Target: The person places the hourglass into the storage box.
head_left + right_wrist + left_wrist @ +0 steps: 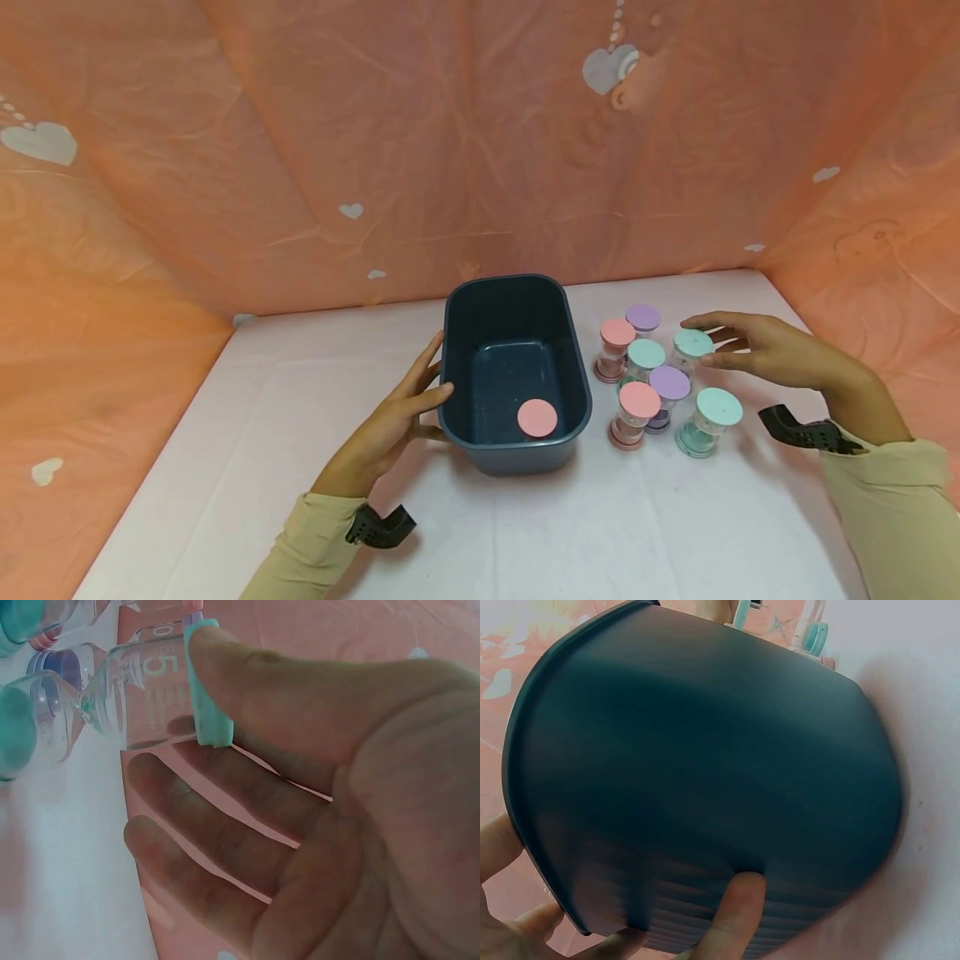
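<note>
My left hand (pixel 390 429) rests against the left side of a dark blue plastic tub (pixel 517 460), its fingers spread and mostly straight along the rim and outer wall. In the left wrist view a fingertip presses the tub's ribbed wall (pixel 697 772). Inside the tub, near its front, stands a sand timer with a pink cap (pixel 537 417). Over at the right, my right hand (pixel 780 350) pinches a mint-capped sand timer (pixel 692 342) by its top, thumb on the cap (pixel 212 682) and index finger behind. The timer's clear glass shows a "5", with green sand in the lower bulb.
Beside the tub's right wall stand several more sand timers: a pink one (pixel 617 333), a purple one (pixel 642 317), a mint one (pixel 646 354), and others in front. White cloth (pixel 285 433) covers the table; an orange sheet (pixel 375 150) hangs behind and at both sides.
</note>
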`<state>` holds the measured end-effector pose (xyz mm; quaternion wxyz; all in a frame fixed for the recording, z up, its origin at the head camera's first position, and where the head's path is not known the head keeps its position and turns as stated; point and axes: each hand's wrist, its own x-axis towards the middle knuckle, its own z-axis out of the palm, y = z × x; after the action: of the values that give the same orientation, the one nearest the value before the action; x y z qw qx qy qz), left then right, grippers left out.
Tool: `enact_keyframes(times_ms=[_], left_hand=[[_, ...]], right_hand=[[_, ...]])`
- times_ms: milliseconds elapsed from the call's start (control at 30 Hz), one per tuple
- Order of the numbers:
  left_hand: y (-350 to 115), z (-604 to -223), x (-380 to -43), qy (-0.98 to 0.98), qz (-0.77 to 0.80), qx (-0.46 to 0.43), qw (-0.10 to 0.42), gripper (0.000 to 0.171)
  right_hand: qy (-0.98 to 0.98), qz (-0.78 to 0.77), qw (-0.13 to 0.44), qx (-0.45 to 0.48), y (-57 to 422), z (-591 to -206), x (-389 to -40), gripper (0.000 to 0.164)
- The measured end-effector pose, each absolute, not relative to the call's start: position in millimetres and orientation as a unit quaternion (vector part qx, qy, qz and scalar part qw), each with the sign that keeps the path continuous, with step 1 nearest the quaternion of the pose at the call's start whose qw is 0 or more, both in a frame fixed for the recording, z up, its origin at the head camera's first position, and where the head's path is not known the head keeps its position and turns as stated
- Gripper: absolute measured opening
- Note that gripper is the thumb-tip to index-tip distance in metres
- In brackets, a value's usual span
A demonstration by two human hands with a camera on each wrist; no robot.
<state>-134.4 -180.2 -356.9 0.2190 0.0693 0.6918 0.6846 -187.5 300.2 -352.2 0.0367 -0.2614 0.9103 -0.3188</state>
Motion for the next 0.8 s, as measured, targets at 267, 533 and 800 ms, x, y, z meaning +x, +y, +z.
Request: enact_keyframes(times_ms=[267, 533, 800], left_hand=[[-179.7, -356.8, -134.0, 0.692, 0.684, 0.065, 0.220, 0.069], [-178.7, -356.0, -135.1, 0.691, 0.685, 0.064, 0.220, 0.069], [-179.5, -356.4, -135.0, 0.693, 0.683, 0.066, 0.222, 0.069]], right_hand=[[0.913, -0.308, 0.047, -0.264, 298.0, -351.5, -187.1, 0.052], [0.914, -0.303, 0.056, -0.263, 298.8, -350.2, -186.3, 0.051], [0.912, -0.308, 0.056, -0.264, 297.9, -350.6, -186.0, 0.050]])
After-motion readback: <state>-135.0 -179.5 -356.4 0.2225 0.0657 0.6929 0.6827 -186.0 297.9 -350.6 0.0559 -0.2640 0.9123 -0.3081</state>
